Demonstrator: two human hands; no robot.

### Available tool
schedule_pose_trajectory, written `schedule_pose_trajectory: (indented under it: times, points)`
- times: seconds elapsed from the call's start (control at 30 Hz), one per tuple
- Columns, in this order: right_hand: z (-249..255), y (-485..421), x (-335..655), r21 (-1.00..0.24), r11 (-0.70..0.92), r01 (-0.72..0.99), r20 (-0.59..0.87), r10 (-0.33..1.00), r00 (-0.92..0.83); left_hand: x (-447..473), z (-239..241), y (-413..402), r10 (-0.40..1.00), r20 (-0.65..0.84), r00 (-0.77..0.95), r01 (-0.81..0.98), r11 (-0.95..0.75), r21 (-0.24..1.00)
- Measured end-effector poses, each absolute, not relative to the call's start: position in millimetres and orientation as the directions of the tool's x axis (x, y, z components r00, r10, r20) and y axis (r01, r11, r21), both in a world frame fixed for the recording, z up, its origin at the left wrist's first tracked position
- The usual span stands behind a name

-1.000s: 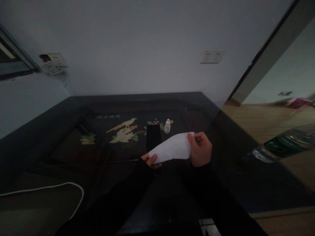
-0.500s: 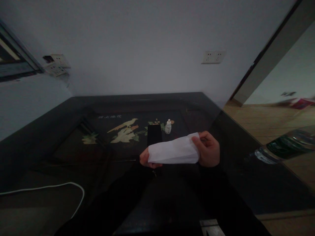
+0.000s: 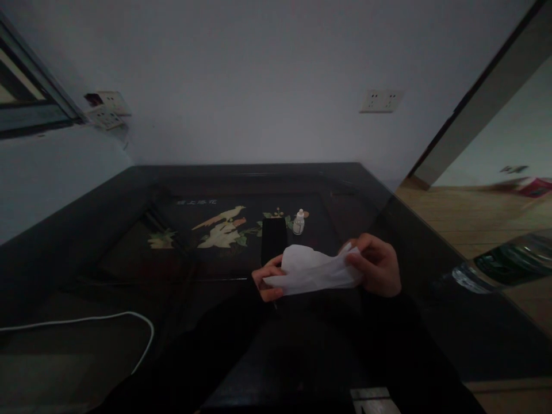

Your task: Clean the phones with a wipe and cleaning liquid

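Currently creased white sheet (image 3: pixel 317 272), long axis left-right, this side of bottle (image 3: pixel 298 223); left grip (image 3: pixel 263 272), right grip (image 3: pixel 380 265) pinching its ends.

The dark tabletop (image 3: pixel 248 181) has a picture on it of a long-tailed bird (image 3: pixel 223 215) and green leaves (image 3: pixel 242 238). A white cord (image 3: pixel 86 318) bends at the left. At the right is a clear plastic bottle (image 3: pixel 509 264) with a green label. White sockets (image 3: pixel 382 101) are on the wall (image 3: pixel 250 80). Something red (image 3: pixel 535 187) is on the wood floor (image 3: pixel 435 215).
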State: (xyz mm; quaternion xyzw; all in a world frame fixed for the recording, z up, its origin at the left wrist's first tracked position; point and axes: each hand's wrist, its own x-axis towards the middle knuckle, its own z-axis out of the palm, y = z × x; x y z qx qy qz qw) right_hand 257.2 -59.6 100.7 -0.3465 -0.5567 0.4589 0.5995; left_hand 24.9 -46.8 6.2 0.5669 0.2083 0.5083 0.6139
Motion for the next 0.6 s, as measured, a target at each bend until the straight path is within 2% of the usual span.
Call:
schedule_pose_trajectory:
  times: [0.13, 0.23, 0.33, 0.47, 0.6]
  points:
    - [117.8, -56.1, 260.9, -0.938, 0.335, -0.092, 0.347, 0.912, -0.218, 22.7, 6.3, -45.7, 0.803, 0.390, 0.450, -0.278, -0.289, 0.916]
    - [132.8, -54.0, 256.8, -0.948, 0.318, 0.020, 0.300, 0.910, -0.286, 21.7, 14.6, -49.3, 0.772, 0.419, 0.478, -0.062, -0.446, 0.893]
    - [143.0, -53.5, 249.5, -0.947, 0.297, 0.123, 0.244, 0.912, -0.329, 22.5, 21.2, -52.6, 0.730, 0.445, 0.518, 0.016, -0.529, 0.849]
    - [148.1, -53.1, 242.6, -0.932, 0.309, 0.188, 0.235, 0.913, -0.333, 25.7, 19.7, -53.4, 0.751, 0.455, 0.479, 0.066, -0.547, 0.835]
    - [150.3, -50.6, 243.5, -0.904, 0.324, 0.279, 0.268, 0.938, -0.219, 27.8, 17.6, -53.6, 0.802, 0.480, 0.356, 0.119, -0.548, 0.828]
